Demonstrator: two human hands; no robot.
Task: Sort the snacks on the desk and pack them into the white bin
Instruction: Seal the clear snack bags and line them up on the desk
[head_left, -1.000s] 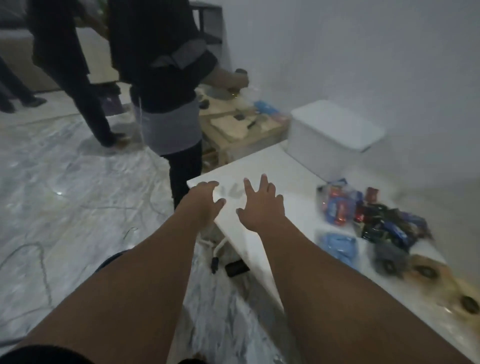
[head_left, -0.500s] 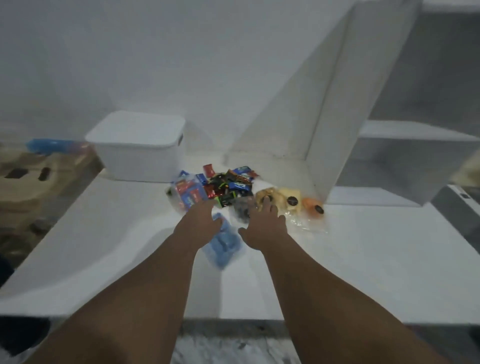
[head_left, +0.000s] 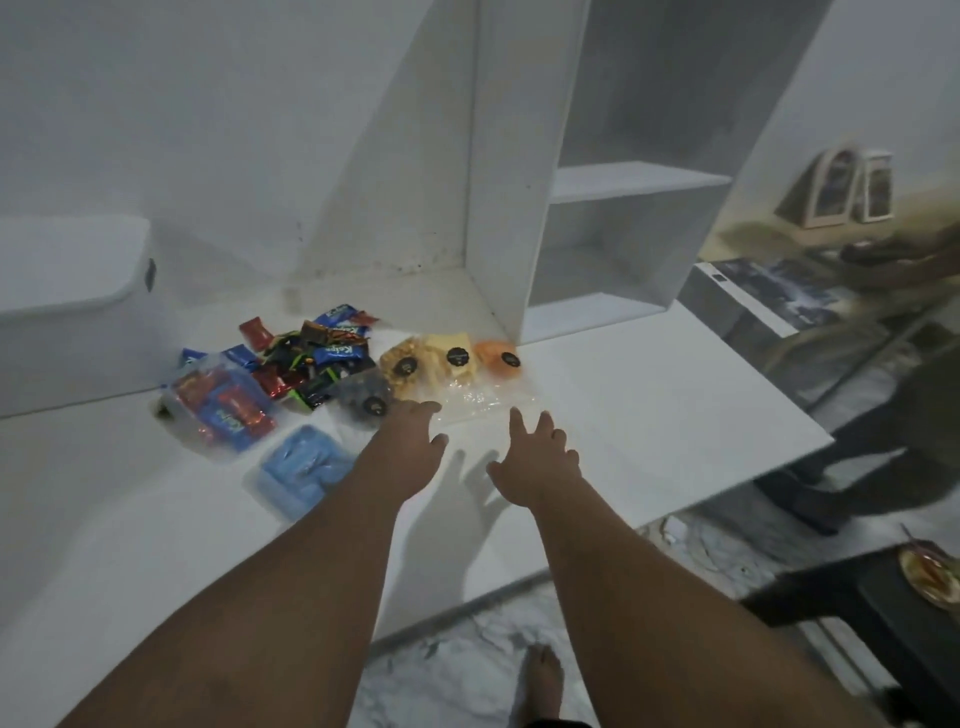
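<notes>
My left grip (head_left: 410, 441): released, near the pile of colourful wrapped snacks (head_left: 311, 358).
My right grip (head_left: 535, 462): released, fingers spread.

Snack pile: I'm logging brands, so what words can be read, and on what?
"Ko...", white script on the blue wrapper; remaining letters blurred.
Round black labels on the clear bags: too small to read.
Blue-and-red pack: print blurred.

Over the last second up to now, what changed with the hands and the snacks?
Both hands, left hand and right hand, went from the desk corner to the snack pile, then shifted right, uncovering the blue packet. Nothing gripped. Snacks and white bin unmoved.
</notes>
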